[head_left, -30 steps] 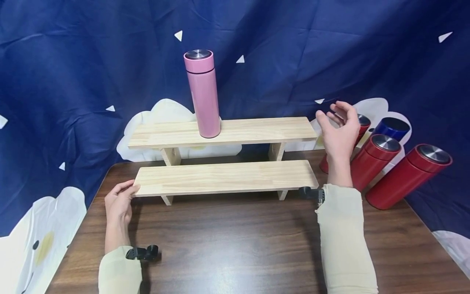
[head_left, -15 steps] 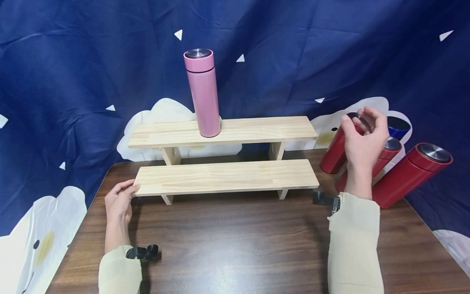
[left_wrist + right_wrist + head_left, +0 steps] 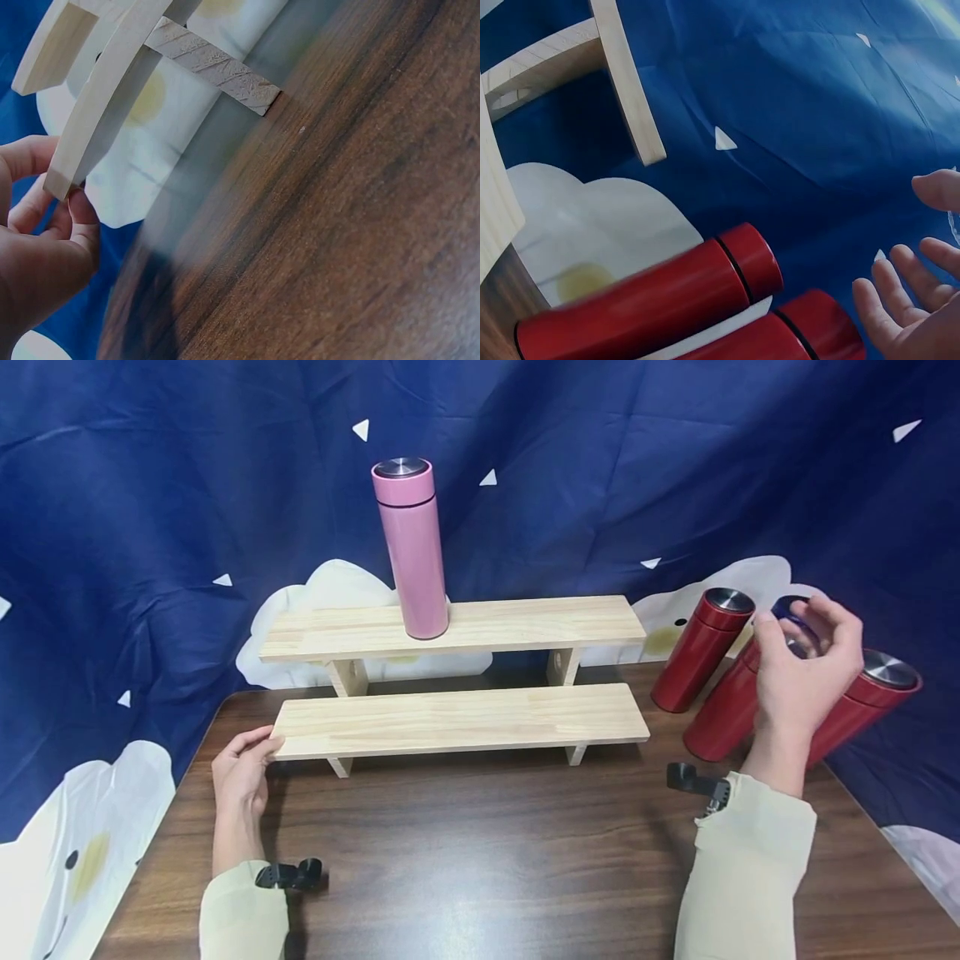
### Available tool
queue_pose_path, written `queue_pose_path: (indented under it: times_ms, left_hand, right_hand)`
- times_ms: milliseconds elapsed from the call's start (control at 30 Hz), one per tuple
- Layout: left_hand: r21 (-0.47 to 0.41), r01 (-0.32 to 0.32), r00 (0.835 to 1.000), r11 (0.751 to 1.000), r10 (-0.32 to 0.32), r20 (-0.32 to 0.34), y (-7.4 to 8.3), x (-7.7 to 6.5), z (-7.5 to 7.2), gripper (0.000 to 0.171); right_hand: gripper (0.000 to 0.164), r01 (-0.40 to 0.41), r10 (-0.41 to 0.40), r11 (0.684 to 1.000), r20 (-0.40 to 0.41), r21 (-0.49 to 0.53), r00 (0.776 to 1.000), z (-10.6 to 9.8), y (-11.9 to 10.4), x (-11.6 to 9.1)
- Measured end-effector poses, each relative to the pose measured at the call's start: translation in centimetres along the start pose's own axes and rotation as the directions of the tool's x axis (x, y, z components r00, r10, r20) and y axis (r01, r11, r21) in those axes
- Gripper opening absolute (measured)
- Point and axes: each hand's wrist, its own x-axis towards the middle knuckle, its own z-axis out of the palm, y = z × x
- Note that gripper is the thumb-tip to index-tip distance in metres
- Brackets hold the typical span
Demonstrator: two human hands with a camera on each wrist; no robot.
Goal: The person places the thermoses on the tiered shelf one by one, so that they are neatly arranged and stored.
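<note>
A two-tier wooden shelf (image 3: 457,722) stands on the table, and my left hand (image 3: 242,772) pinches the left end of its lower board. The left wrist view shows the fingers (image 3: 84,217) bent against that board end. On the upper tier a pink thermos (image 3: 412,556) stands upright. At the right my right hand (image 3: 806,685) hovers over a group of thermoses, fingers apart and holding nothing. Beneath or beside it are a red thermos (image 3: 690,660), a second red thermos (image 3: 722,714), and a third red thermos (image 3: 847,718). A blue thermos (image 3: 786,608) is mostly hidden behind that hand.
The brown wooden table (image 3: 465,852) stretches in front of the shelf. A dark blue curtain (image 3: 540,485) with white flower shapes hangs directly behind. The thermoses stand close together near the table's right edge.
My right hand has moved rightward and a little nearer, from beside the shelf's right end to over the thermoses. The left hand stays at the board end.
</note>
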Motion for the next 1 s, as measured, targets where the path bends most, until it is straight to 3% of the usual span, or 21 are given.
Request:
queue_pose_path:
  times_ms: [367,567,1000]
  left_hand:
    - [-0.004,-0.005,1.000,1.000,0.005,-0.002,0.1,-0.3,0.0,0.025]
    - [-0.005,-0.008,1.000,1.000,0.008,-0.004,0.1,-0.3,0.0,0.024]
    - [0.009,-0.015,1.000,1.000,0.015,-0.013,0.0,-0.1,0.0,0.024]
  right_hand:
    - [0.042,-0.044,0.044,0.999,-0.093,0.005,0.995,-2.1,0.1,0.3]
    - [0.044,-0.077,0.070,0.996,-0.137,-0.047,0.988,-2.7,0.1,0.3]
    - [0.054,-0.245,0.223,0.966,-0.222,-0.078,0.949,-4.7,2.7,-1.3]
